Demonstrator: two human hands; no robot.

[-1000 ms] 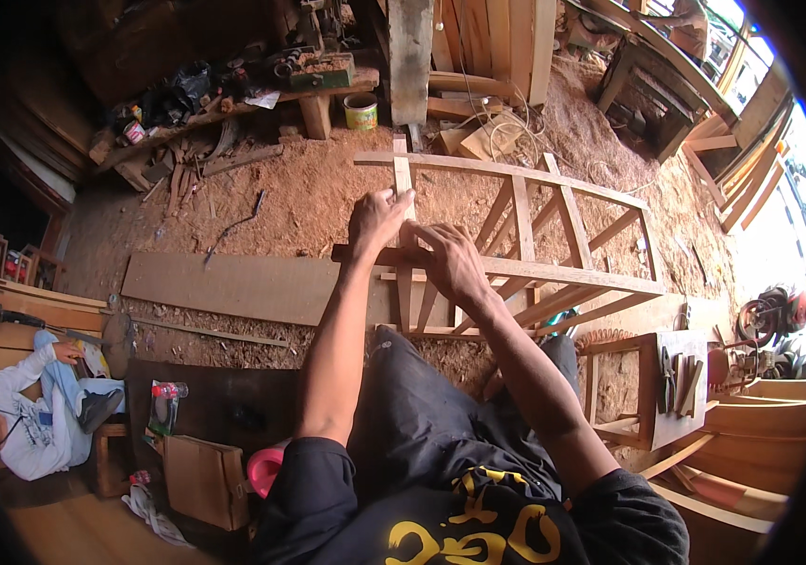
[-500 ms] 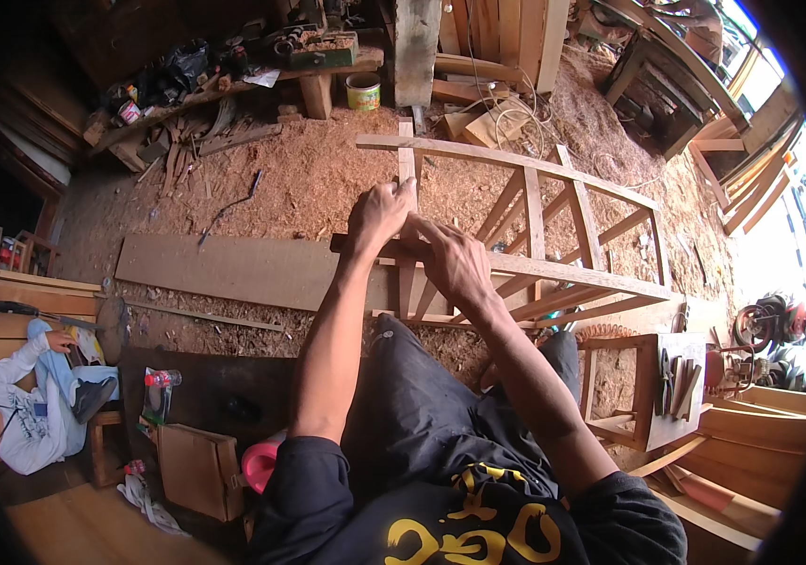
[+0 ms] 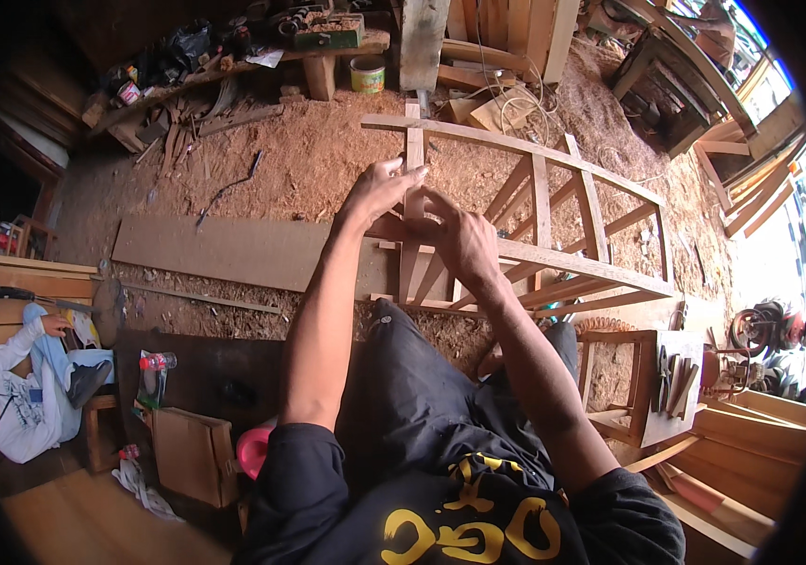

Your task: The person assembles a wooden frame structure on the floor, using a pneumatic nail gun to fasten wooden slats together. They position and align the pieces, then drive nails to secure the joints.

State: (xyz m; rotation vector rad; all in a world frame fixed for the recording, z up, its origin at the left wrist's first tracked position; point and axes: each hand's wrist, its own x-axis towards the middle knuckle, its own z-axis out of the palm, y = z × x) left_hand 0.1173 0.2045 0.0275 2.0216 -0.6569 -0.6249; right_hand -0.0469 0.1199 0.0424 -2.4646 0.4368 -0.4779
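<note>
A bare wooden frame (image 3: pixel 553 256), apparently a chair, lies on its side in front of me with slats and legs showing. My left hand (image 3: pixel 372 196) is at its left end, its fingers stretched loosely across a pale crosspiece (image 3: pixel 414 149). Close beside it, my right hand (image 3: pixel 466 243) curls its fingers round the joint where the long near rail (image 3: pixel 591 275) meets that crosspiece. The fingertips of both hands nearly meet. My left forearm covers the rail's darker left end, and anything small between the fingers is hidden.
Shavings cover the floor (image 3: pixel 309 179), where a long board (image 3: pixel 214 259) lies. A stool-like wooden stand (image 3: pixel 671 386) at right carries hand tools. A bench (image 3: pixel 224 80) and tin (image 3: pixel 367 74) stand at the back. Another person (image 3: pixel 31 386) sits at far left.
My left hand has loosened from a closer grip and its fingers now reach across the crosspiece. My right hand has shifted slightly right and its fingers curl more. The view has moved slightly.
</note>
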